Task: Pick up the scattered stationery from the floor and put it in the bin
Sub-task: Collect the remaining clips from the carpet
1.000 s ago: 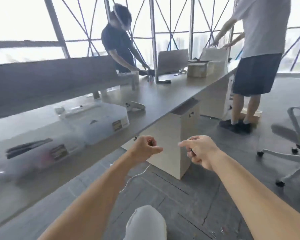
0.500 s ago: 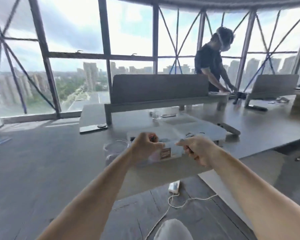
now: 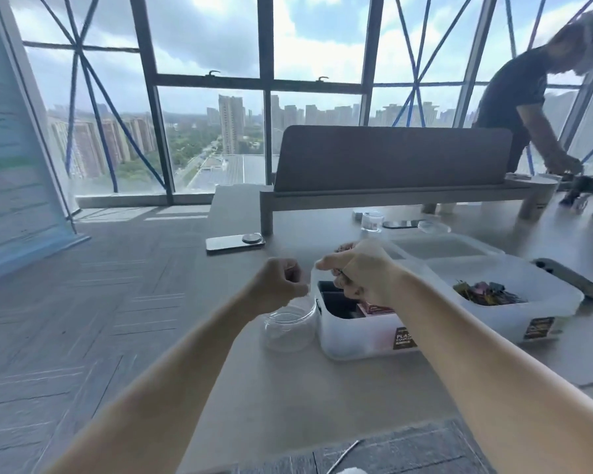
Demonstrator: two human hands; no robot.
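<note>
A white plastic bin [image 3: 356, 336] with dark inner compartments stands on the grey table [image 3: 288, 405]. My right hand [image 3: 360, 271] hovers over the bin's near-left compartment, fingers curled, pinching a small dark piece of stationery [image 3: 340, 278]. My left hand [image 3: 278, 285] is a closed fist just left of the bin, above a clear round jar [image 3: 288, 325]; only a dark sliver shows between its fingers. Pink packets [image 3: 374, 307] lie inside the bin. A second white bin [image 3: 493, 319] to the right holds several coloured binder clips [image 3: 486, 292].
A phone [image 3: 235, 242] lies at the table's left edge. Behind the bins sit clear lids [image 3: 439, 248], a small jar [image 3: 372, 220] and a grey divider panel [image 3: 391, 159]. A dark handheld device [image 3: 569, 278] lies at right. Another person [image 3: 514, 97] leans over the table's far end.
My view has swung left and closed in on the table. Both hands, fists unchanged, have moved forward, so the right one is over the bin and the left one over the jar.
</note>
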